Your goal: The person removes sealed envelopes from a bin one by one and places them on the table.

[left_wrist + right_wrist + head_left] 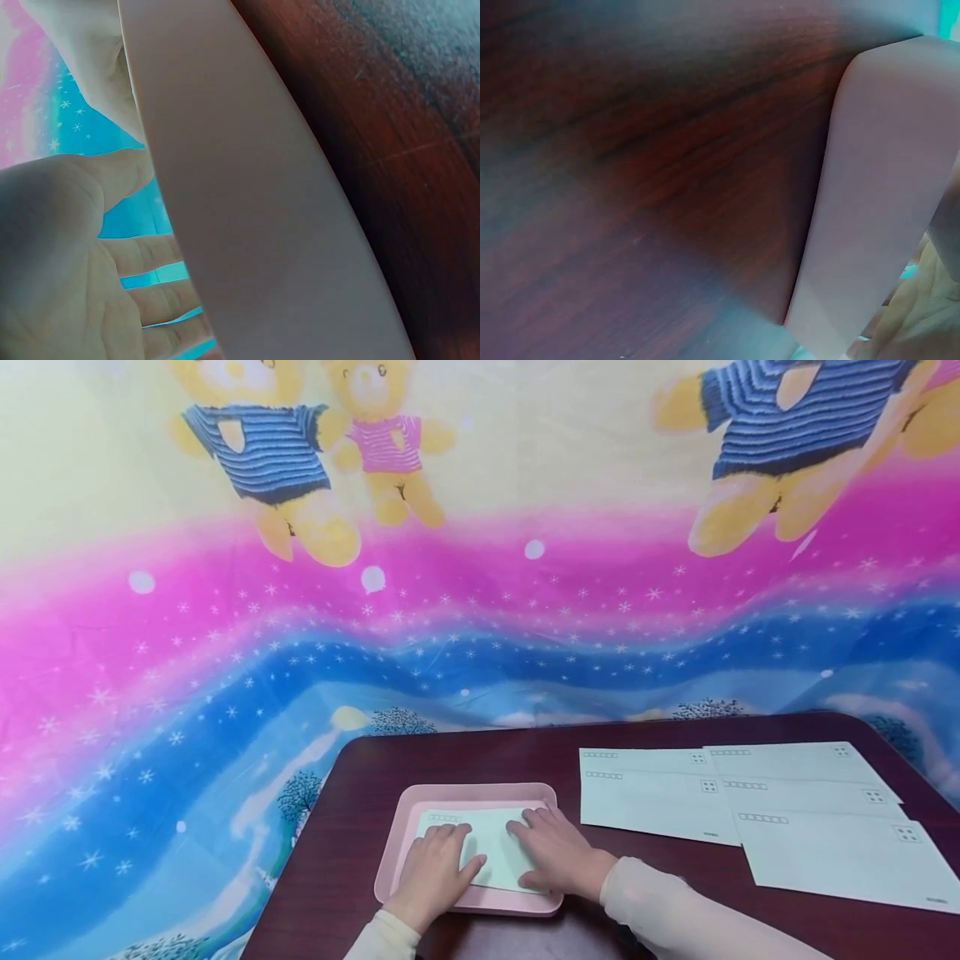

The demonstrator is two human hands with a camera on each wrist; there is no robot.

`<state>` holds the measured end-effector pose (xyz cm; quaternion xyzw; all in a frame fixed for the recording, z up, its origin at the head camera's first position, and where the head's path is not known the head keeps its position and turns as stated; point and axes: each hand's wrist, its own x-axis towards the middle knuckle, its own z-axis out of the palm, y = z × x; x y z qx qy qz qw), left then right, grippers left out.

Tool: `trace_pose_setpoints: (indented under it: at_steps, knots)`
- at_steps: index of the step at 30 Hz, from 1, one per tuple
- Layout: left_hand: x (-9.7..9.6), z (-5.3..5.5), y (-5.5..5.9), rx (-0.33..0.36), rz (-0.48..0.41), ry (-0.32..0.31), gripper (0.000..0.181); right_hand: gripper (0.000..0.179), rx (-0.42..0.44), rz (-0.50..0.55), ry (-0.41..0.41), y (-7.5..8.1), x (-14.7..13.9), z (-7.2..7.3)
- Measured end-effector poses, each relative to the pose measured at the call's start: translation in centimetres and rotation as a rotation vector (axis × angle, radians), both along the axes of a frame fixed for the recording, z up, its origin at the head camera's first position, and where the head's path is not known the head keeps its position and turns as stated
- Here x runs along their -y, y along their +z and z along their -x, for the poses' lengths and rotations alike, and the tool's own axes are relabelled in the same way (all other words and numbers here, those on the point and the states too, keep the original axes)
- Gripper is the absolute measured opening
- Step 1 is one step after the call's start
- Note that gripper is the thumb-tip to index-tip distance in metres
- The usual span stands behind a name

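I see the tray (513, 906) on the worktop (472, 760), an envelope (496, 853) in it, the left hand (438, 870) on its left, the right hand (558, 853) on its right. Right of the tray, overlapping envelopes (840, 860); behind it, the backdrop (480, 668).

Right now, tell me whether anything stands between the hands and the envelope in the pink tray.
Nothing visible does. The left hand and right hand reach in over the rim of the pink tray and seem to meet the envelope directly. The other envelopes lie apart to the right, outside the tray.
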<state>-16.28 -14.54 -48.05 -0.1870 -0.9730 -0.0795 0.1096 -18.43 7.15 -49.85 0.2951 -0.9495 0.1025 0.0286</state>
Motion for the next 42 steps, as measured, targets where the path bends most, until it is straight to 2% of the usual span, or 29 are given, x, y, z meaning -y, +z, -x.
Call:
trace_pose_setpoints:
  at_steps: [6, 15, 21, 28, 30, 36, 42]
  knots:
    - [0.0, 0.1, 0.1, 0.014, 0.002, 0.008, 0.046, 0.08, 0.009, 0.015, -0.02, 0.0, 0.1, 0.5]
    - [0.0, 0.0, 0.3, -0.002, -0.004, 0.009, 0.046, 0.085, 0.068, 0.156, -0.088, -0.6, 0.2, 1.2]
    - [0.1, 0.1, 0.5, -0.003, -0.012, 0.006, 0.046, 0.068, 0.033, 0.283, -0.101, -0.6, 0.3, 1.4]
    - [0.2, 0.1, 0.5, -0.022, 0.005, 0.006, 0.047, 0.033, 0.016, 0.377, -0.144, -0.1, 0.4, 1.3]
    - [0.2, 0.0, 0.6, -0.026, 0.006, 0.005, 0.048, 0.026, 0.036, 0.397, -0.156, 0.1, 0.5, 1.3]
    - [0.1, -0.2, 1.1, -0.024, -0.006, 0.0, 0.047, 0.019, 0.134, 0.465, -0.206, 0.8, 0.3, 1.4]
    - [0.2, -0.3, 1.6, -0.037, -0.004, 0.0, 0.046, 0.02, 0.113, 0.503, -0.236, 1.5, 0.0, 1.4]
